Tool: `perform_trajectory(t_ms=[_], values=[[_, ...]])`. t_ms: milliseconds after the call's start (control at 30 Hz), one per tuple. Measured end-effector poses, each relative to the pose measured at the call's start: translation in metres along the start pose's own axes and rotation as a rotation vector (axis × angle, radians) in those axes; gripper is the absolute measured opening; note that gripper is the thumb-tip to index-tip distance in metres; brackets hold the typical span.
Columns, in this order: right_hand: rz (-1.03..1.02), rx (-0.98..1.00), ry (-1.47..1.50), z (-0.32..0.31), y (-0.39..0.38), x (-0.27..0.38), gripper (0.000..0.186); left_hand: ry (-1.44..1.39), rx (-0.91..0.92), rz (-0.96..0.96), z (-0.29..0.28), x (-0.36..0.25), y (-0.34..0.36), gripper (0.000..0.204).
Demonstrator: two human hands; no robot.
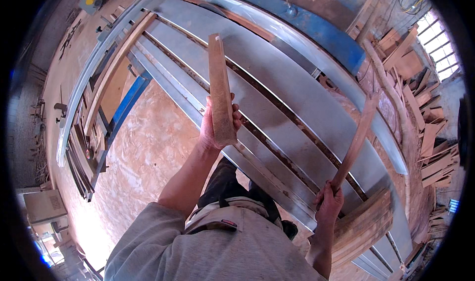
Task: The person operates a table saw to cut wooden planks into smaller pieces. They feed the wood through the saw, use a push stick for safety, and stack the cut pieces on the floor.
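My left hand [221,125] grips a short, straight wooden piece [217,68], raised over long grey metal slabs [284,95] that have dark slots between them. Over on the right, my right hand [328,202] is closed round the lower end of a longer, narrow wooden strip [358,132], which slants up toward the back right. Just beside and below that hand lies a stack of wooden boards [366,219] on the metal surface.
A blue plate [336,38] and a curved metal rail [232,6] lie at the back. At left are a blue steel frame [126,107] and a long curved timber [114,58]. Wood offcuts [433,167] are piled at right. The dusty floor [133,157] shows below.
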State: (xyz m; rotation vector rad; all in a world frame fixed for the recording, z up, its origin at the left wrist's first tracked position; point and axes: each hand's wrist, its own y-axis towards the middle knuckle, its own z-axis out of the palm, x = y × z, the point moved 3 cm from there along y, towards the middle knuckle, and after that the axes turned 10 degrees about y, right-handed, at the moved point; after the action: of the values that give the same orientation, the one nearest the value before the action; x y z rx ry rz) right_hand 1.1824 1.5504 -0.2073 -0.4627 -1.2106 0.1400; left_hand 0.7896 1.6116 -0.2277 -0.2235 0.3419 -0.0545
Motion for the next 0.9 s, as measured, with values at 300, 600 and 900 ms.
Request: perform_trajectory(t_ms=[300,600,900], values=[[0.089,0.003,-0.036,0.015,0.000,-0.007,0.004,0.243,-0.102,0.132,-0.002,-0.012,-0.014,0.060],[0.071,-0.015,-0.111,0.018,0.004,-0.004,0.003,0.011,-0.002,-0.039,-0.001,0.004,-0.014,0.062],[0.116,-0.119,-0.271,0.002,0.011,0.009,0.010,0.327,-0.323,-0.150,0.024,0.044,0.042,0.055]])
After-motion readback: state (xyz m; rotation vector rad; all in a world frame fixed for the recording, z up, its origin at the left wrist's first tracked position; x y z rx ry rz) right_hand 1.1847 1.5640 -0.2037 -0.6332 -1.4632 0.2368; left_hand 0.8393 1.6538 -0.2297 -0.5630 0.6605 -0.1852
